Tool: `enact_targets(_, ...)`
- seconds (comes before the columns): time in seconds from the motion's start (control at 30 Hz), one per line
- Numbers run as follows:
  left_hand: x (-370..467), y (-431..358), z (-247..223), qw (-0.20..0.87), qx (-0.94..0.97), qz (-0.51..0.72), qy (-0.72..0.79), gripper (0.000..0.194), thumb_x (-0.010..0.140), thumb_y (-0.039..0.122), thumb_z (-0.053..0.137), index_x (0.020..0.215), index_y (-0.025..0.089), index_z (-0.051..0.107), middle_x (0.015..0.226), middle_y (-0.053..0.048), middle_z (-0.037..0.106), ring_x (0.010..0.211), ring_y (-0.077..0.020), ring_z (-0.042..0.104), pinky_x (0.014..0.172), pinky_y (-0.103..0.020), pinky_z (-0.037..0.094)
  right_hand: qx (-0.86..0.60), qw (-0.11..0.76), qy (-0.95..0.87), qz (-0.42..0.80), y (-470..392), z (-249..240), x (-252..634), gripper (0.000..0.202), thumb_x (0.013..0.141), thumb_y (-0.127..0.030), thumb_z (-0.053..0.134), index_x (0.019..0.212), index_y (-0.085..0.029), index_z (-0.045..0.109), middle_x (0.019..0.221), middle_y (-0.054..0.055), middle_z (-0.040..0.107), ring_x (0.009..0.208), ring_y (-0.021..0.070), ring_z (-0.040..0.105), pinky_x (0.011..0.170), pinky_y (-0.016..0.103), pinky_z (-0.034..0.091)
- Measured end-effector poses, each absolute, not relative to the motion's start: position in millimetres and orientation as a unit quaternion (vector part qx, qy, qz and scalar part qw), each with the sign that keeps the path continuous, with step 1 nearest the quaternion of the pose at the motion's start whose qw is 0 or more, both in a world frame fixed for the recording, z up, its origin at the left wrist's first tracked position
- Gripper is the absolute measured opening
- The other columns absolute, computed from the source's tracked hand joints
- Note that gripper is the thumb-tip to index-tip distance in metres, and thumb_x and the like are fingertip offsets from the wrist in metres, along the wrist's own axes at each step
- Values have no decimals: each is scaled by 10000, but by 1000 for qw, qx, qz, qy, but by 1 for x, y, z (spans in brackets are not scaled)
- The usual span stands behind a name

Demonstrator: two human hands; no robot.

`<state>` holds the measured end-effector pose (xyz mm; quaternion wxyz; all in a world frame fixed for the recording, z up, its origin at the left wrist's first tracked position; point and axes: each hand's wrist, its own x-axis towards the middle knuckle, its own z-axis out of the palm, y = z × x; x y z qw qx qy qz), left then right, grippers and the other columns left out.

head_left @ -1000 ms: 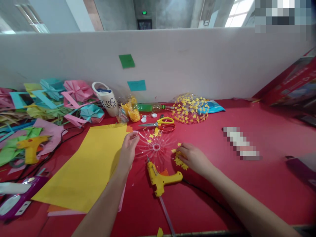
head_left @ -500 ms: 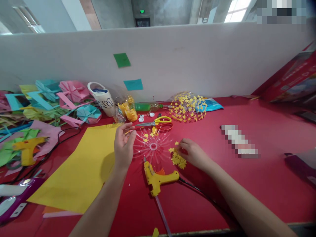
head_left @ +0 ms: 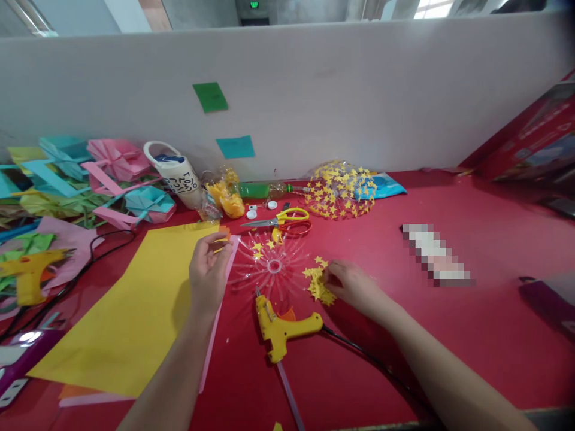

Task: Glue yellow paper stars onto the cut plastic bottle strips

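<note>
Centrally, yellow stars (head_left: 320, 290) heaped beside a splayed clear plastic piece (head_left: 274, 273) on a red table (head_left: 359, 395)
Right hand (head_left: 353, 287) at the stars, grip indeterminable; left hand (head_left: 207, 269) well apart, thumb and fingers parted, near the yellow sheet (head_left: 130, 305); glue gun (head_left: 281, 329) on the near side

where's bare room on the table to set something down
Bare red tabletop lies between the right hand and the pixelated item, and between that item and the purple object rightward. Crowded: the left, with paper flowers and a yellow sheet; mid-table, with scissors, yellow stars and a glue gun.
</note>
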<state>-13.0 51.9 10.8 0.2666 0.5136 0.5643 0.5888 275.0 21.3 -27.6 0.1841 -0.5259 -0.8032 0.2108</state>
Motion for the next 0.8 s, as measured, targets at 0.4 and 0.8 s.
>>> enact_targets(0.4,4,31,33,264,566,596,505,187,791,262,613,967,200,600,869,-14,595,720,-121,554,666,-245,467,-546,261,-755,252,26,-18,283,252,883,-299,493,736,-169,652,767,47,650,699,155,598,640,255,449)
enact_targets(0.8,43,-18,54,326,748,348,462,115,840,255,548,816,196,644,750,-19,610,673,-140,547,635,-274,442,-399,410,-804,161,-22,49,221,186,918,-207,487,960,-189,668,878,57,661,807,158,586,736,299,468)
